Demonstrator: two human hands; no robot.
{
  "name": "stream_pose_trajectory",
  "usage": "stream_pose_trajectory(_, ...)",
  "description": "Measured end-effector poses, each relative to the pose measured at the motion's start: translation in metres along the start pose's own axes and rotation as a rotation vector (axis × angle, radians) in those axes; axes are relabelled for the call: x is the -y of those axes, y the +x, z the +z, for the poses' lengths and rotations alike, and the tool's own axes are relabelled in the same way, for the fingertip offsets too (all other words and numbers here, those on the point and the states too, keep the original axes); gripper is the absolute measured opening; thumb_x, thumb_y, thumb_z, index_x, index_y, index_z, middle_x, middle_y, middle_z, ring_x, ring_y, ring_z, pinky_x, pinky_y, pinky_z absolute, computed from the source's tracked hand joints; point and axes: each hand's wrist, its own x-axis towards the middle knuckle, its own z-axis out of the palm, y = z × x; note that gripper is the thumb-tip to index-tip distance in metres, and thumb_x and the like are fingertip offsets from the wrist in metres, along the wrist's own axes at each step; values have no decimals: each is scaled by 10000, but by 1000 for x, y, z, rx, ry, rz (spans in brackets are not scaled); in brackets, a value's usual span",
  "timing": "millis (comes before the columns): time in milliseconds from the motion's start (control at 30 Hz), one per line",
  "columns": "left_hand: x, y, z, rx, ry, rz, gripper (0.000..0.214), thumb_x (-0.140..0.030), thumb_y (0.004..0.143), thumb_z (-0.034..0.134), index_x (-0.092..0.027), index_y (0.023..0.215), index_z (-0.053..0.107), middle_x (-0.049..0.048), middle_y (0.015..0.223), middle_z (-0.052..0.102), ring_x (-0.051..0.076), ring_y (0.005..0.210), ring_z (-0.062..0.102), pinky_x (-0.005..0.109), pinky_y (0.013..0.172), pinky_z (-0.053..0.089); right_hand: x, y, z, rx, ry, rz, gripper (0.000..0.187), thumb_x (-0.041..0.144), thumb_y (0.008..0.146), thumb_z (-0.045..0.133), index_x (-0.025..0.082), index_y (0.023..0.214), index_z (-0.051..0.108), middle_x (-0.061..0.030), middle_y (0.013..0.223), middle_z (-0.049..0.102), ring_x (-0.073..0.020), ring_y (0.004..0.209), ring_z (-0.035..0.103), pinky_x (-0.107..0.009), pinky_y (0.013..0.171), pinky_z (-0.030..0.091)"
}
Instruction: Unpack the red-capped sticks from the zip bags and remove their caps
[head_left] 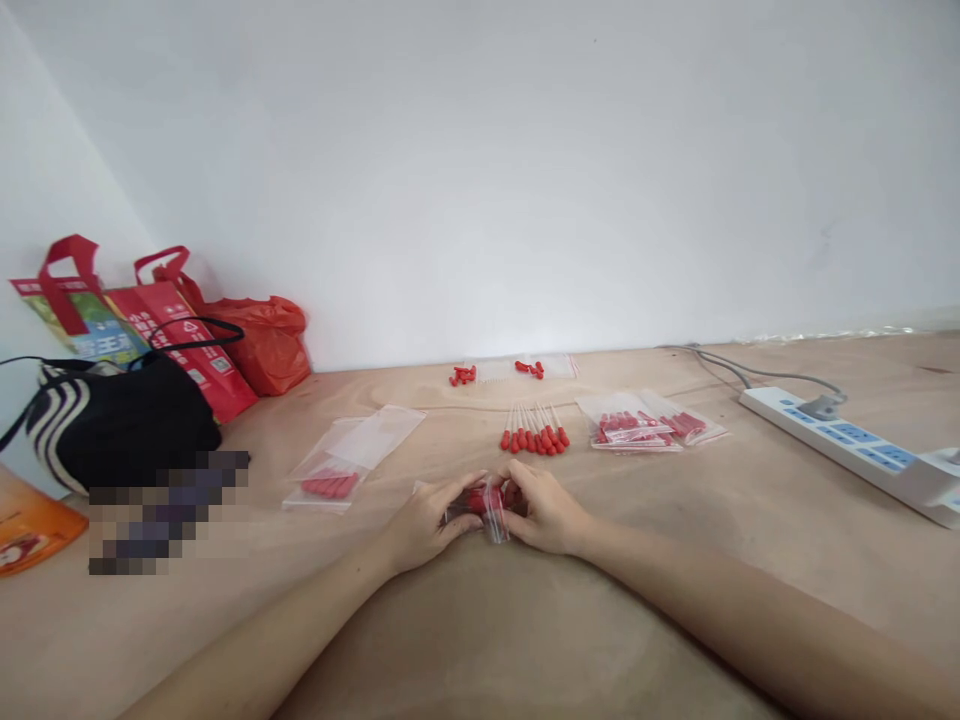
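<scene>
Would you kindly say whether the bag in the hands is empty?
Not empty: red pieces show through the clear bag between the left hand and right hand.

A plain, pale grey wall (525, 170) stands along the far edge of the wooden desk (780, 520), a few faint marks (826, 238) on it toward the right. Above the desk's far left corner it meets a second, paler wall (45, 150), and soft, even light lies over both.
</scene>
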Motion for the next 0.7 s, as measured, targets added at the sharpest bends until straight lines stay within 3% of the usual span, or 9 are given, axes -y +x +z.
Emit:
stream_pose_trajectory(133, -1, -1, -1, -5, 13, -24, 441, -322, 800, 513, -220, 1217, 413, 61, 1109, 595, 179, 980, 570, 326, 840, 453, -1, -1, -4, -61, 84, 24, 193, 184, 678, 554, 192, 814, 418, 15, 708, 505, -87, 569, 465, -194, 487, 378)
stream_pose_trajectory(267, -2, -1, -3, 22, 41, -82, 422, -350, 797, 513, -207, 1185, 434, 65, 1100, 598, 189, 981, 567, 334, 831, 447, -8, 0, -7, -146, 343, 139, 152, 216, 701, 552, 189, 782, 427, 21, 716, 481, -74, 572, 462, -192, 493, 387)
stream_pose_trajectory(433, -2, -2, -4, 32, 50, -94, 434, -354, 794, 514, -203, 1190, 422, 65, 1127, 583, 189, 998, 556, 323, 840, 435, -16, 4, -11, -56, 706, 228, 201, 298, 668, 631, 172, 743, 493, 3, 758, 556, -83, 628, 535, -230, 589, 437)
stream_pose_trajectory(567, -3, -2, -5, 38, 39, -101, 430, -357, 791, 516, -212, 1186, 428, 55, 1103, 596, 189, 974, 565, 319, 818, 442, -27, 14, -40, -18, 719, 317, 214, 284, 606, 692, 156, 709, 555, 16, 608, 592, -80, 541, 533, -229, 549, 436)
stream_pose_trajectory(700, -7, -1, -14, 85, -20, -101, 452, -357, 752, 561, -201, 1165, 463, 54, 1109, 588, 187, 977, 556, 314, 837, 435, -48, 20, -84, -152, 785, 453, 237, 297, 565, 718, 159, 687, 569, 8, 616, 620, -90, 533, 559, -229, 530, 446)
